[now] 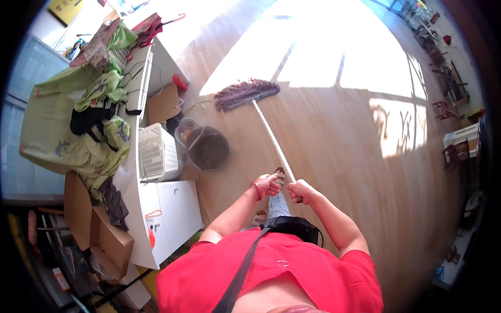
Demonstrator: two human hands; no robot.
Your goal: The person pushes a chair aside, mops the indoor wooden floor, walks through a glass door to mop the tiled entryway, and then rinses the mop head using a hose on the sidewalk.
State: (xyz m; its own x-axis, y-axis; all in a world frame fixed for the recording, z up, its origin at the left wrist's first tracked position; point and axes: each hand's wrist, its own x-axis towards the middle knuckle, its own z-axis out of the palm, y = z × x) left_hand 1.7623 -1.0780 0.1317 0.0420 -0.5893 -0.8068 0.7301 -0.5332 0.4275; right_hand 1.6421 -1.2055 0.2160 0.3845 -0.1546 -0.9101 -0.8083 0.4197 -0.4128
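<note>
A flat mop (273, 141) with a long white pole stretches away from me across the wooden floor. Its shaggy purple-brown head (241, 94) lies on the boards at the edge of a sunlit patch. My right hand (304, 192) is wrapped round the pole near its dark end. Just left of the pole is my left hand (267, 184), fingers loosely extended and apart from the pole, with a red band on the wrist. Beneath the hands show my jeans leg and sandals, and a black bag (292, 228) hangs at my waist.
Along the left runs a white desk (169, 208) heaped with green cloth (78, 125). Beside it stand a white plastic basket (158, 152) and a dark bin (207, 147). An open cardboard box (107, 242) sits lower left. Chairs (451, 83) line the far right.
</note>
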